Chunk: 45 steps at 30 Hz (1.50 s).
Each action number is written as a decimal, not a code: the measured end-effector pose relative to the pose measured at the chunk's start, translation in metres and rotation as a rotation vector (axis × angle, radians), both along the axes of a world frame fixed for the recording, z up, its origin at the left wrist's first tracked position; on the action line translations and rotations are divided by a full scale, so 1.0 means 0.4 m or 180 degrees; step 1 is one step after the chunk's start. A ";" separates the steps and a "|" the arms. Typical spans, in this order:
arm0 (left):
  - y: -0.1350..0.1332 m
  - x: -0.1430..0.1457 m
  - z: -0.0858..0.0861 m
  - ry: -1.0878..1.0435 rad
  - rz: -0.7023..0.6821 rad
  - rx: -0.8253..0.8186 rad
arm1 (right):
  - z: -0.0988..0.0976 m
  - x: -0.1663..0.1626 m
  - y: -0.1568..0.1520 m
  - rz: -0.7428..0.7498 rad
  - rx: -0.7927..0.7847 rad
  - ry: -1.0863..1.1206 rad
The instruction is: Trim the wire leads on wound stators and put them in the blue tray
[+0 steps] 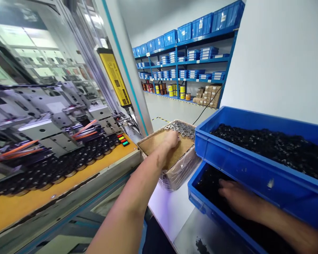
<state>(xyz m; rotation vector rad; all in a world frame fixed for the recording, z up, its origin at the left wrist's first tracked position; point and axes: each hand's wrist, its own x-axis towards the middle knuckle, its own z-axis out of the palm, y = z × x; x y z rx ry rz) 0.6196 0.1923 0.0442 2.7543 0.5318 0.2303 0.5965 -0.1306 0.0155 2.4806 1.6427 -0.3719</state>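
Observation:
My left hand [172,138] reaches into a plastic-wrapped cardboard box [172,176], at the edge of a heap of small silver metal parts [182,127]. Its fingers are curled together over the brown cardboard inside, and whatever they hold is hidden. My right hand [231,193] is down inside the lower blue bin [198,201], among small black parts [209,181]. Shadow and the black parts hide those fingertips. An upper blue bin [238,153], heaped with black parts [275,146], overhangs the lower one.
At left stands a machine [50,130] with rows of black, round-based pieces [76,164] along a yellow-orange surface [21,208]. A few loose black parts [201,245] lie on the white table [164,208]. Blue shelving [177,60] with bins stands behind.

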 end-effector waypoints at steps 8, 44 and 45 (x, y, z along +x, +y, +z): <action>-0.138 -0.330 0.069 -0.1146 -0.0223 -0.0772 | -0.044 0.011 -0.009 0.0438 0.0611 -0.0217; -0.453 -0.823 -0.046 -0.2705 -0.0274 -0.3792 | 0.097 -0.379 0.083 0.2026 0.3747 0.1569; -0.452 -0.823 -0.048 -0.2704 -0.0261 -0.3823 | 0.099 -0.378 0.083 0.2084 0.3694 0.1615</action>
